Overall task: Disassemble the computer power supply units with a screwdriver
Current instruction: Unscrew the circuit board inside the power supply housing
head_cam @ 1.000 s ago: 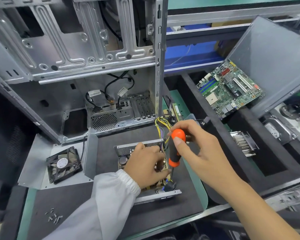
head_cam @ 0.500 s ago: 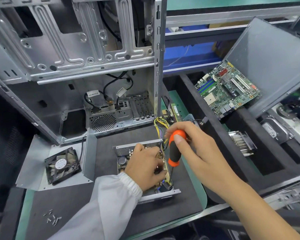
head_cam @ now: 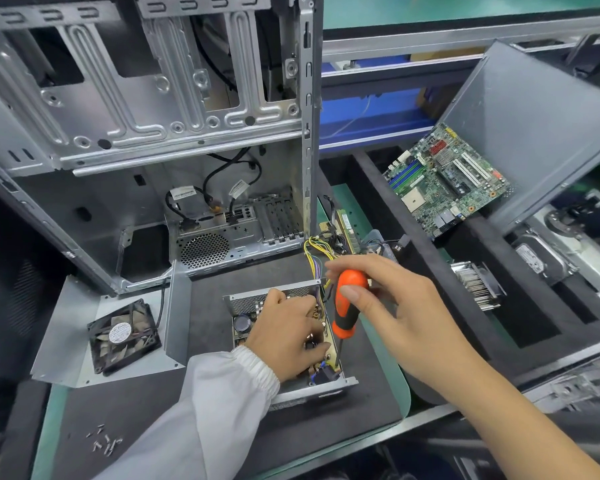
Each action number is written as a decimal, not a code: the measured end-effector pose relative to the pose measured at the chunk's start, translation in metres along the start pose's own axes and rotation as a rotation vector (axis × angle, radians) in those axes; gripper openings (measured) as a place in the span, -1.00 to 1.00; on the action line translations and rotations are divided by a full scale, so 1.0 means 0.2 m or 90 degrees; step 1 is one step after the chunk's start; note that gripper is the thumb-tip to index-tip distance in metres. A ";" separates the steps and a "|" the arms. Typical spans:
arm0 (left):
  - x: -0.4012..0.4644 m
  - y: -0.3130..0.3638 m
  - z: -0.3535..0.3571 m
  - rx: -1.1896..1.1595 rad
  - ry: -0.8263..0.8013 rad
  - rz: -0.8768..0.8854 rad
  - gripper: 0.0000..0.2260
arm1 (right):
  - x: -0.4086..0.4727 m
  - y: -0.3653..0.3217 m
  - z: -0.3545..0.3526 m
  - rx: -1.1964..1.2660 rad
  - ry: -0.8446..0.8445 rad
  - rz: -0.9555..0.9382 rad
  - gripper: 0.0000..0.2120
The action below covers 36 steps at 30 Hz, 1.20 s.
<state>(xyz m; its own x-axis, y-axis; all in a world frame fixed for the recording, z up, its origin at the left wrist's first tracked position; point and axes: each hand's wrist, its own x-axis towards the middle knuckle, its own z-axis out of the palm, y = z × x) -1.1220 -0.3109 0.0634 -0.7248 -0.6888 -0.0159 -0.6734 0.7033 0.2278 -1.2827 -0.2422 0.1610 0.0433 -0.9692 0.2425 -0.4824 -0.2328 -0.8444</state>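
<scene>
An opened power supply unit lies on the dark mat, its circuit board exposed and a bundle of coloured wires leading off its far corner. My left hand rests on the board with curled fingers and holds it down; most of the board is hidden under it. My right hand grips the orange and black screwdriver near its top. The shaft stands almost upright, its tip down at the board's near right corner.
An empty computer case stands open behind the unit. The removed cover with a black fan lies to the left. Several loose screws sit at the front left. A motherboard, heatsink and grey panel lie to the right.
The screwdriver handle and my right hand have shifted slightly while the tip stays at the same corner of the board. My left hand has stayed on the board.
</scene>
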 end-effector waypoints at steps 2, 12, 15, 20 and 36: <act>0.00 0.00 0.00 -0.008 0.011 -0.002 -0.72 | -0.01 0.00 0.00 0.008 -0.040 0.013 -0.82; 0.00 -0.01 0.02 0.009 0.038 -0.016 -0.74 | 0.03 -0.04 0.13 -0.097 -0.019 0.027 -0.90; 0.00 -0.01 0.02 0.001 0.048 -0.004 -0.78 | 0.05 -0.04 0.10 -0.239 0.016 0.001 -0.84; 0.00 -0.01 0.01 -0.010 0.049 -0.006 -0.77 | 0.08 -0.07 0.01 -0.120 -0.030 0.025 -0.54; -0.04 -0.10 0.00 0.006 0.048 -0.056 -0.76 | 0.12 -0.06 0.14 -0.064 -0.102 0.057 -0.83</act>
<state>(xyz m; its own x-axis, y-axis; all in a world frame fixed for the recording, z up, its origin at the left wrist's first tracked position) -1.1031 -0.3197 0.0587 -0.6505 -0.7586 0.0387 -0.7350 0.6415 0.2196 -1.2511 -0.2646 0.1633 0.1316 -0.9878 0.0827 -0.5749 -0.1440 -0.8054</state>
